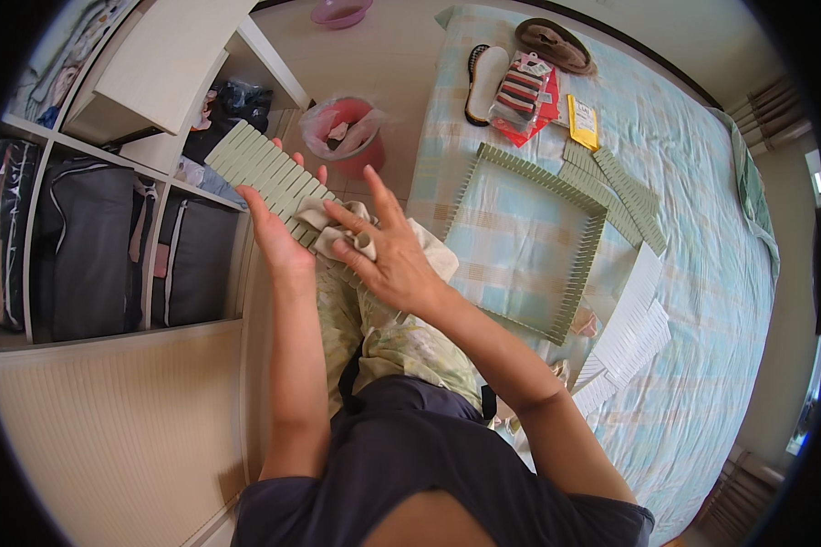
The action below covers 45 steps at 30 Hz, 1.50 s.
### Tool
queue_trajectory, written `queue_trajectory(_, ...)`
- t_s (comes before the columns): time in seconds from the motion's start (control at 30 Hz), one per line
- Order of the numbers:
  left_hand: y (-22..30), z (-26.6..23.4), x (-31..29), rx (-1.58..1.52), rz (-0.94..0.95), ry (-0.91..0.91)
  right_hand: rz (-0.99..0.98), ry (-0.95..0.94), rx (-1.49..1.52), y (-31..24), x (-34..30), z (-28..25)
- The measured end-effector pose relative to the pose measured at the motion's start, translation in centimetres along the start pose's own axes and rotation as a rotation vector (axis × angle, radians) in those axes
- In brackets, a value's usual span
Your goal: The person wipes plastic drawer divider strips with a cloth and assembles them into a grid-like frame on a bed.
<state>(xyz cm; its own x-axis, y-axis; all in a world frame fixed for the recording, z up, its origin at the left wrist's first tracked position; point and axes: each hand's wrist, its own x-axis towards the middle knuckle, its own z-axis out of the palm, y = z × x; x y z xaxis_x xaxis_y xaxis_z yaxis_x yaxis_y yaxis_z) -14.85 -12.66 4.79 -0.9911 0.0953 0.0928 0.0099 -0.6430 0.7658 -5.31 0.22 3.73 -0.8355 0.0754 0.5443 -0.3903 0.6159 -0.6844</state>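
Observation:
A pale green slotted drawer divider panel (257, 166) lies slantwise across my left hand (283, 239), with the thumb on its near side and fingertips showing past its far edge. Against the panel's lower end, my right hand (398, 266) presses a bunched beige cloth (440, 255). Folds of this cloth stick out between the right fingers, and its loose part hangs toward my lap. The panel's lower end is hidden under cloth and hand. On the bed to the right, more green slotted strips stand joined as a rectangular frame (595, 246).
Left of me stands an open cabinet (160, 169) with dark storage bags (91, 246). A pink lined bin (345, 137) is on the floor ahead. The bed (711, 301) carries loose green strips (625, 196), white slotted strips (625, 319), insoles (488, 82), packets (523, 87) and a brown slipper-like item (555, 46).

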Motion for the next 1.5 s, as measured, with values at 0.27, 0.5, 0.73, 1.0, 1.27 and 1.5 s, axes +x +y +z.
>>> queue_trajectory(0.27, -0.7, 1.4, -3.7, -0.061, -0.128, -0.148, 0.200, -0.095, 0.123, 0.9, 0.7, -0.1)
queue_trajectory(0.5, -2.8, 2.0, -6.6, 0.015, -0.233, -0.131, 0.751, -0.008, 0.580, 2.2, 3.5, -3.3)
queue_trajectory(0.73, -2.9, 3.5, -6.8, -0.126, -0.251, -0.047, 0.150, -0.062, -0.151, -0.1, -0.8, 0.4)
queue_trajectory(1.0, -2.6, 3.1, -6.5, -0.083, -0.303, -0.062, 0.292, 0.071, -0.105, 3.6, 1.6, -1.4)
queue_trajectory(1.27, -2.9, 3.0, -5.9, -0.151, -0.295, 0.130, 0.014, -0.072, 0.029, -0.4, -0.1, -0.9)
queue_trajectory(1.5, -1.8, 1.2, -3.0, -0.183, -0.176, 0.019, 0.069, -0.232, 0.407, -1.8, -3.0, -2.1)
